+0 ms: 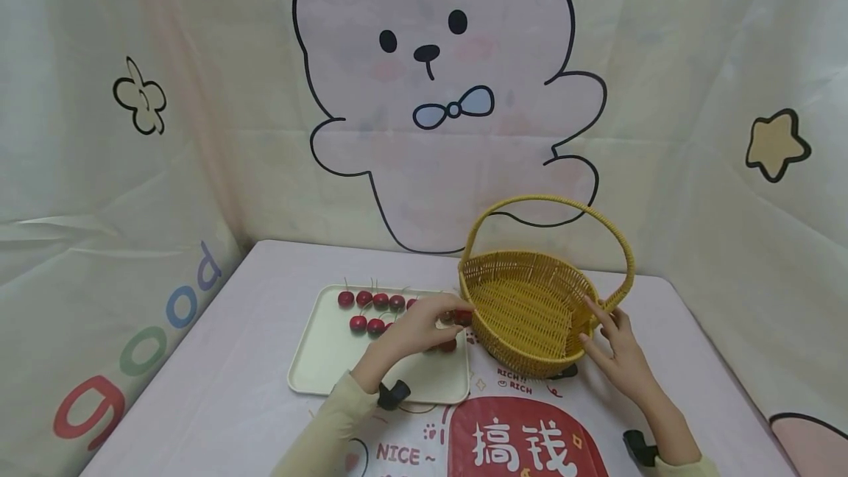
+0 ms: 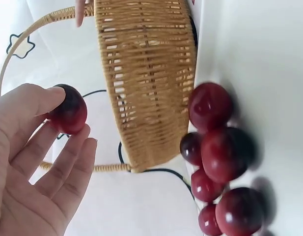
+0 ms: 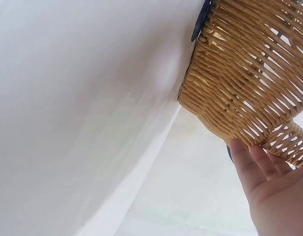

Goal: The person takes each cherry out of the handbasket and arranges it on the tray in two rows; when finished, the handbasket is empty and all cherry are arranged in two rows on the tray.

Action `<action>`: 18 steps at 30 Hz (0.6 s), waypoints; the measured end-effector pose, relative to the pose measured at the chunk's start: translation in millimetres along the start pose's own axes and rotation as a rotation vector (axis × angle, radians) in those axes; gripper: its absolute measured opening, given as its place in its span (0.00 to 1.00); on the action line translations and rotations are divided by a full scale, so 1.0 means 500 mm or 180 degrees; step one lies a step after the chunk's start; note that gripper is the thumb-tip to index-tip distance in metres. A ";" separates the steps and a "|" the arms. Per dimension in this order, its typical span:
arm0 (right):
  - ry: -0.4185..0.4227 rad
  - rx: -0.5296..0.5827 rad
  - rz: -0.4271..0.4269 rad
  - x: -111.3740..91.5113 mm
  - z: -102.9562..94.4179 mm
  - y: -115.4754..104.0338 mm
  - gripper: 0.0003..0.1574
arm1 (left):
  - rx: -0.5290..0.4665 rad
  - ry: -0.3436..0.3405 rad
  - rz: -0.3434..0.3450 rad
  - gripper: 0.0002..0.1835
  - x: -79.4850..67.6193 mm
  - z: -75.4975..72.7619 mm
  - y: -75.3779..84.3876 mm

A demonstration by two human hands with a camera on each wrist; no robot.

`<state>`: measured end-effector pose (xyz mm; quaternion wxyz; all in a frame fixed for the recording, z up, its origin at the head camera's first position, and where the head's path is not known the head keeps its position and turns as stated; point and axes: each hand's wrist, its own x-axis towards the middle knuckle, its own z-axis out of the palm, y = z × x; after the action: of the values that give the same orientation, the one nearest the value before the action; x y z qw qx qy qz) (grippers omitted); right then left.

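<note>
My left hand [image 1: 424,326] pinches a dark red cherry [image 2: 68,110] between thumb and fingertips, beside the near-left rim of a yellow woven basket [image 1: 523,308]. The basket has a tall arched handle, and no fruit shows inside it. At the basket's right side, by the foot of the handle, my right hand [image 1: 619,352] holds the rim; in the right wrist view its fingers [image 3: 247,164] lie against the outer wall. Several cherries [image 1: 364,298] with stems lie in rows on a cream tray [image 1: 324,370]. Some are hidden behind my left hand.
The white table [image 1: 218,359] carries a printed cloth with a red patch [image 1: 523,436] in front of the basket. A curtain with a bear drawing [image 1: 430,168] hangs behind, and more curtain stands at both sides.
</note>
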<state>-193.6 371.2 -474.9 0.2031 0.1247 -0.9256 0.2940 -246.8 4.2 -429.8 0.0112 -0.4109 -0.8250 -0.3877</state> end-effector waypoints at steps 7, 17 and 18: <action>-0.0011 0.0041 0.0014 -0.001 0.000 -0.002 0.44 | 0.0115 0.0067 0.0073 0.20 -0.032 -0.026 -0.018; 0.0008 0.0030 0.0000 -0.001 0.000 -0.001 0.44 | 0.0339 0.0232 -0.0155 0.19 -0.084 -0.061 -0.064; 0.0008 0.0031 0.0000 -0.001 0.000 -0.001 0.45 | 0.0361 0.0255 -0.0168 0.19 -0.089 -0.065 -0.069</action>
<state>-193.1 371.1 -475.0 0.2037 0.1254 -0.9239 0.2986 -250.7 -59.0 -443.8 0.0572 -0.3718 -0.8552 -0.3566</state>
